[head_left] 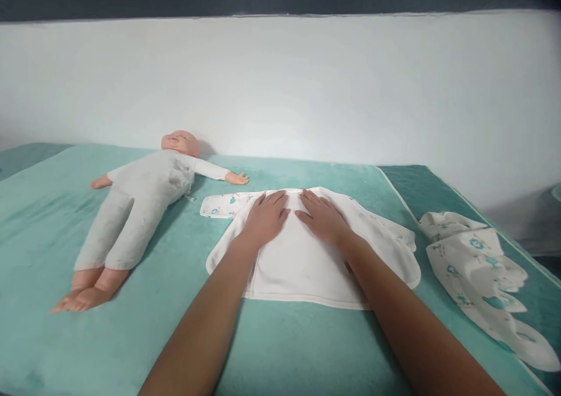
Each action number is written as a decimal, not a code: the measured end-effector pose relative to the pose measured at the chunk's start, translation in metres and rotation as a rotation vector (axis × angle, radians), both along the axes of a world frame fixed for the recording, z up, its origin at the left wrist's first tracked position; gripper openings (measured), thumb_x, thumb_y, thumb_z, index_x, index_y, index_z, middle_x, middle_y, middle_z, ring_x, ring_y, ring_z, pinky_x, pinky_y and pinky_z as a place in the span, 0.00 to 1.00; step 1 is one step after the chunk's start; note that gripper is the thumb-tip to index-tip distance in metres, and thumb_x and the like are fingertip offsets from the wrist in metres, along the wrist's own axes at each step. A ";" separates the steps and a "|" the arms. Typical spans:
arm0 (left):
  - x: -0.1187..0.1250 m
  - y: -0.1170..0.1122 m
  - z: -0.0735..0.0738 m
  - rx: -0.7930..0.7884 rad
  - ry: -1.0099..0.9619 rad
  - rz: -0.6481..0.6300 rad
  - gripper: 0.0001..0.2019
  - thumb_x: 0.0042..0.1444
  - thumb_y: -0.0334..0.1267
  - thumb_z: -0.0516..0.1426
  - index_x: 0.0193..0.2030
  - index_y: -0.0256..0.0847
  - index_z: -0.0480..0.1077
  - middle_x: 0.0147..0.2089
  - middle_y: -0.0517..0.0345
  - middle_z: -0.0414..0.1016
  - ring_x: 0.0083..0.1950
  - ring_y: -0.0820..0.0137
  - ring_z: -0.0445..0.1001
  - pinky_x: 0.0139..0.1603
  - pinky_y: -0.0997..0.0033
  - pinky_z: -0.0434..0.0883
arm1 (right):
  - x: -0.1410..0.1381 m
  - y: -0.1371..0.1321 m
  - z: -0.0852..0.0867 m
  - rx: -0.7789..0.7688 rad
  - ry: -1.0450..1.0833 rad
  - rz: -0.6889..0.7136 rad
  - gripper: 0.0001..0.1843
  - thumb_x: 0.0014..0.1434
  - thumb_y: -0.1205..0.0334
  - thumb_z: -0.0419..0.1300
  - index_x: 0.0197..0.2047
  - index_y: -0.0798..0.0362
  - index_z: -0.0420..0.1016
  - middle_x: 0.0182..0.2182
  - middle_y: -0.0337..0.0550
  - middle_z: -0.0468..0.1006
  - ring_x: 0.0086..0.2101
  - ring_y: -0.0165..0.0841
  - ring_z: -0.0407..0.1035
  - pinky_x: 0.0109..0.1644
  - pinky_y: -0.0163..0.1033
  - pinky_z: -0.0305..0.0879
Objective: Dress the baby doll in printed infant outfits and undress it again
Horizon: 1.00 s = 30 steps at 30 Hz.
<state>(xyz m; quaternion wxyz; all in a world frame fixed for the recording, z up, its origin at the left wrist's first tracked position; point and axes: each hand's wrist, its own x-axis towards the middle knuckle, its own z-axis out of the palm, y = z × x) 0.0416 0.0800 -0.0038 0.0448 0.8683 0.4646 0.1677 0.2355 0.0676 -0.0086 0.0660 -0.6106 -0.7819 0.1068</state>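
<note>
A white baby shirt (307,261) with printed sleeves lies spread open on the teal bed cover, its plain inner side up. My left hand (266,216) rests flat on its upper part, left of the middle, with the fingers stretched out. Just across from it, my right hand (323,216) lies flat on the cloth near the neckline, fingers also extended. Neither hand grips the fabric. To the left of the shirt a baby doll (144,191) in a whitish cloth body lies on its back, one arm reaching toward the shirt's left sleeve.
A crumpled white garment with teal prints (477,273) lies at the right, partly over a darker green band. The teal cover (280,349) runs under everything. Behind it stands a white wall (284,86), close to the doll's head.
</note>
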 end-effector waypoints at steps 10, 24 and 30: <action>-0.004 0.007 0.003 -0.026 -0.022 0.141 0.22 0.68 0.42 0.42 0.65 0.42 0.61 0.70 0.56 0.60 0.72 0.65 0.55 0.71 0.56 0.55 | 0.002 -0.007 0.015 0.130 0.192 -0.110 0.30 0.68 0.49 0.41 0.68 0.53 0.58 0.70 0.42 0.52 0.68 0.35 0.48 0.70 0.44 0.50; -0.005 0.009 0.001 -0.013 0.000 0.191 0.21 0.68 0.44 0.43 0.64 0.44 0.61 0.69 0.55 0.61 0.71 0.62 0.55 0.70 0.55 0.55 | 0.021 0.000 -0.003 0.083 -0.128 -0.190 0.36 0.69 0.47 0.38 0.71 0.62 0.51 0.71 0.52 0.46 0.70 0.42 0.41 0.71 0.50 0.43; -0.009 0.011 0.007 0.024 -0.061 0.358 0.18 0.68 0.39 0.43 0.57 0.43 0.68 0.59 0.51 0.72 0.61 0.61 0.67 0.61 0.57 0.65 | 0.022 0.000 -0.004 0.089 -0.130 -0.199 0.35 0.69 0.48 0.38 0.70 0.62 0.52 0.71 0.52 0.46 0.70 0.41 0.41 0.72 0.50 0.42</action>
